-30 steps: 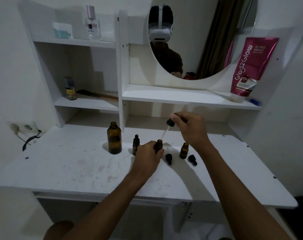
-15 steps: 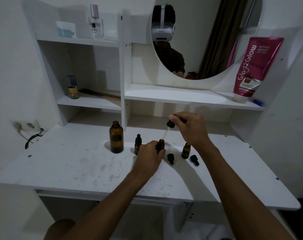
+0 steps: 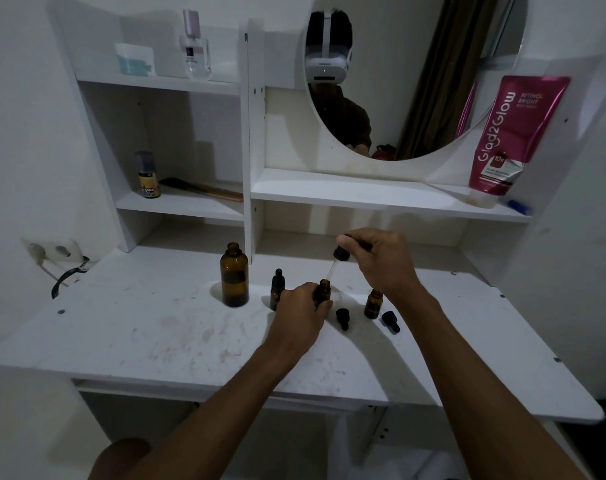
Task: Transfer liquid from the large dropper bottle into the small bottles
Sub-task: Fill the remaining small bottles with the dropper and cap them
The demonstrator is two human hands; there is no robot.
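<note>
One small bottle [image 3: 323, 292] is the centre of it all right now: I've got my left hand [image 3: 300, 315] wrapped around its body on the desk [image 3: 156, 327], fingers closed, so it can't tip while I aim at that narrow neck. Above it my right hand [image 3: 381, 263] pinches the black bulb of the dropper [image 3: 336, 263], glass tip slanted down to the open mouth, touching or nearly so, hard to call. Just right of the bottle lie two loose caps [image 3: 342, 317] beside another open small bottle [image 3: 373, 303], uncapped, I'd say, so it's ready for its turn. A capped small bottle [image 3: 277, 292] stands just behind my left knuckles; whether it's filled I can't tell. Further left the large dropper bottle [image 3: 234, 275] stands upright and open, near enough for the next draw but clear of my elbows.
</note>
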